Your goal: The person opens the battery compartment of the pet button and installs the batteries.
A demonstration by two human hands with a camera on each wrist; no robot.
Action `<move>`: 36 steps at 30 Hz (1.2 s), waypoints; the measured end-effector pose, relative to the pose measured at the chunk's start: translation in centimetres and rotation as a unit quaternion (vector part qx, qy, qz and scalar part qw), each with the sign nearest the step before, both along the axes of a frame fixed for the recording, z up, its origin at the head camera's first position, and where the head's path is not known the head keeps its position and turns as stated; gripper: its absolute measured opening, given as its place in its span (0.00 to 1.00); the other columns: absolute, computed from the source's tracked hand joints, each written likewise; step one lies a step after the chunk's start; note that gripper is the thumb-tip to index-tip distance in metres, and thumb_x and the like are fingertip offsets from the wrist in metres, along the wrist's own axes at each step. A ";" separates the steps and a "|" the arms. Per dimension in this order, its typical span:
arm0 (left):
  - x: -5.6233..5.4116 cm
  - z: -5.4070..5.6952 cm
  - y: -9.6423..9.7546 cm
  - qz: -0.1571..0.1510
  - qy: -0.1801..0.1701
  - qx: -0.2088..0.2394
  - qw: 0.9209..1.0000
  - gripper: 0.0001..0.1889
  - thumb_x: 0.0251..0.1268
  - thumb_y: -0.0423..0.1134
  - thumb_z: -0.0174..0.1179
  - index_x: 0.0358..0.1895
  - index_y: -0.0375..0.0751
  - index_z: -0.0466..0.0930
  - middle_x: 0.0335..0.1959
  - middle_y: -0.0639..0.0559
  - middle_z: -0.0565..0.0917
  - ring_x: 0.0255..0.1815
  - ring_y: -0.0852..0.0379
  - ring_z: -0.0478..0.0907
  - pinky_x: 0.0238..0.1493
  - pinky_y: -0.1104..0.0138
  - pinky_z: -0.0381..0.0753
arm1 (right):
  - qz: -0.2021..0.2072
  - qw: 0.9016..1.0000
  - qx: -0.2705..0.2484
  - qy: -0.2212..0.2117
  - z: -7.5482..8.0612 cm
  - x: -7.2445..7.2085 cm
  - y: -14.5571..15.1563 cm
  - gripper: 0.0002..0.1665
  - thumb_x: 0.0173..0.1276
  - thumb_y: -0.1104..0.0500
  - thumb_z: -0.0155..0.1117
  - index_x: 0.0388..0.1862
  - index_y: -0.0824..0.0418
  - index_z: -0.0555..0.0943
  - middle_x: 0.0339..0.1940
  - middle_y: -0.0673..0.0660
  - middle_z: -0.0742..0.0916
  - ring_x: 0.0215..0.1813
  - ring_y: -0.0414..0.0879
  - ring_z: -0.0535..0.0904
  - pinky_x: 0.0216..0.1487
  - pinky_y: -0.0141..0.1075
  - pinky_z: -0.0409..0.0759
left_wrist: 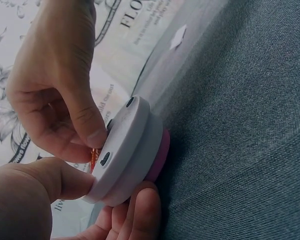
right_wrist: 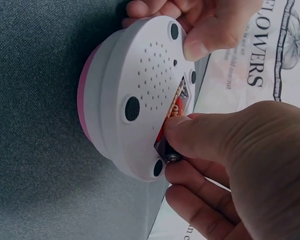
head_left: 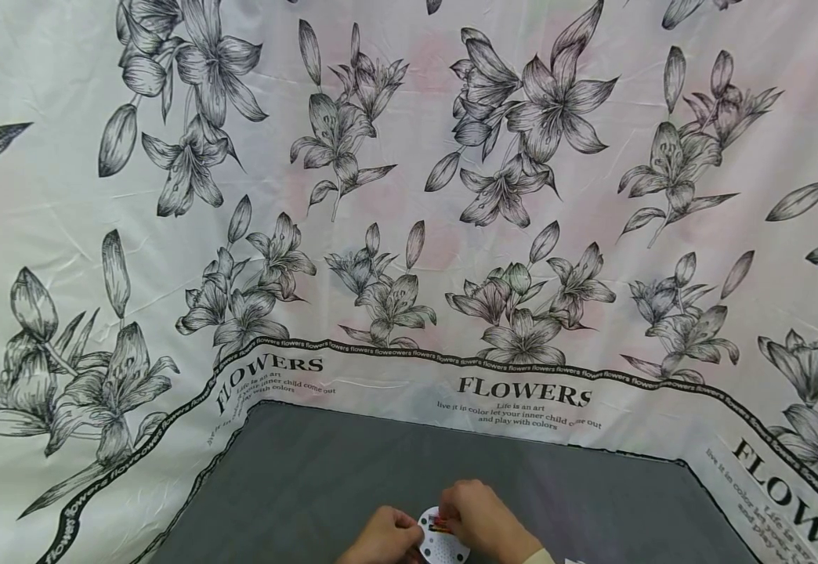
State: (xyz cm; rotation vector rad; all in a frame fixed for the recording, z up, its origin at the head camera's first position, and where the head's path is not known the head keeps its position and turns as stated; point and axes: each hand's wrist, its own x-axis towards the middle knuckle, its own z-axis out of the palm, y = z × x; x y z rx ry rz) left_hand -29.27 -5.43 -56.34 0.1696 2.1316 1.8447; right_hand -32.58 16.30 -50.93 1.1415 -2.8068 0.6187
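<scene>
A round white device with a pink band (right_wrist: 125, 60) is held tilted close over the grey surface. Its white face carries small perforations, dark round pads and an open battery compartment. My left hand (head_left: 385, 536) grips the rim, thumb on the perforated face and fingers curled underneath, as the left wrist view shows. At the compartment, my right hand (right_wrist: 215, 145) pinches a battery (right_wrist: 173, 156) by its dark end, thumb on top and index finger below. Red and gold battery wrapping (right_wrist: 178, 106) shows inside the compartment, partly hidden by the thumb.
Both hands work over a dark grey fabric surface (head_left: 310, 470). A white sheet printed with black flowers (head_left: 409, 196) rises behind and at the sides. A small white piece (left_wrist: 178, 37) lies on the grey surface beyond the device.
</scene>
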 end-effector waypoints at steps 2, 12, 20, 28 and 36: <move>0.0 0.1 0.0 0.000 0.001 0.001 1.000 0.10 0.68 0.30 0.59 0.41 0.28 0.89 0.30 0.44 0.92 0.28 0.61 0.89 0.33 0.70 0.89 | 0.000 1.000 0.000 0.002 -0.1 0.0 0.0 0.11 0.63 0.68 0.77 0.29 0.53 0.89 0.27 0.43 0.87 0.29 0.30 0.78 0.30 0.29 0.79; 0.0 0.0 0.0 0.003 0.008 0.004 1.000 0.10 0.67 0.30 0.59 0.41 0.28 0.89 0.29 0.43 0.92 0.28 0.59 0.89 0.33 0.68 0.90 | -0.004 1.000 -0.007 0.000 0.0 0.0 0.2 0.11 0.65 0.68 0.75 0.30 0.51 0.89 0.28 0.41 0.86 0.32 0.30 0.79 0.32 0.30 0.80; 0.0 0.0 -0.1 0.000 -0.001 0.002 1.000 0.09 0.69 0.31 0.59 0.41 0.29 0.88 0.29 0.45 0.91 0.28 0.60 0.89 0.34 0.68 0.90 | -0.038 0.999 -0.028 -0.003 0.7 0.1 1.7 0.08 0.67 0.65 0.74 0.32 0.52 0.90 0.29 0.39 0.84 0.31 0.29 0.74 0.31 0.31 0.77; -0.1 -0.1 0.0 0.009 -0.003 0.003 1.000 0.10 0.68 0.30 0.59 0.42 0.27 0.88 0.29 0.46 0.91 0.28 0.60 0.89 0.34 0.68 0.90 | -0.041 0.996 -0.059 -0.053 -0.2 -0.7 3.2 0.04 0.70 0.62 0.72 0.34 0.56 0.91 0.27 0.41 0.86 0.29 0.28 0.74 0.30 0.31 0.77; -0.2 -0.1 0.1 0.010 -0.009 -0.007 1.000 0.09 0.69 0.30 0.60 0.43 0.28 0.88 0.29 0.46 0.91 0.28 0.60 0.89 0.34 0.68 0.90 | -0.080 0.976 -0.080 -0.185 -0.8 -1.0 4.0 0.10 0.77 0.55 0.69 0.41 0.58 0.93 0.36 0.50 0.93 0.36 0.39 0.86 0.36 0.38 0.84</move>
